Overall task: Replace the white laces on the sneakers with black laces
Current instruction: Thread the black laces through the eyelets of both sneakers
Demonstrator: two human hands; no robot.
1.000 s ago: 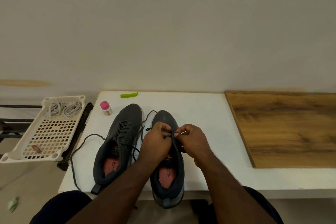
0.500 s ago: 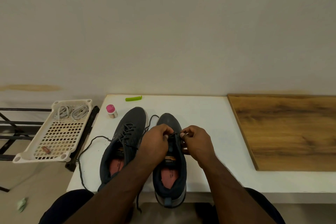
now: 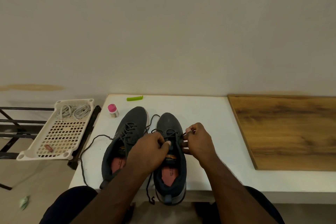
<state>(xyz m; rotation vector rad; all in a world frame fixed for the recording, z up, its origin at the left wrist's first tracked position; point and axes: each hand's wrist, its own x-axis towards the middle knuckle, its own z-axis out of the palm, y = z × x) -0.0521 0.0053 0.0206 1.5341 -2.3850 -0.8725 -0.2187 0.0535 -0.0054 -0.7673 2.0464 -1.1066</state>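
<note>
Left hand (image 3: 149, 148) pinching black lace (image 3: 170, 132), right hand (image 3: 198, 141) likewise (eyelets hidden)

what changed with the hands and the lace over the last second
The right hand drew away to the right of the right sneaker, pulling the black lace out sideways; before, both hands met over the tongue. The left hand kept gripping the lace at the eyelets. The left sneaker, white laces in the basket and pink-capped bottle stayed put.
</note>
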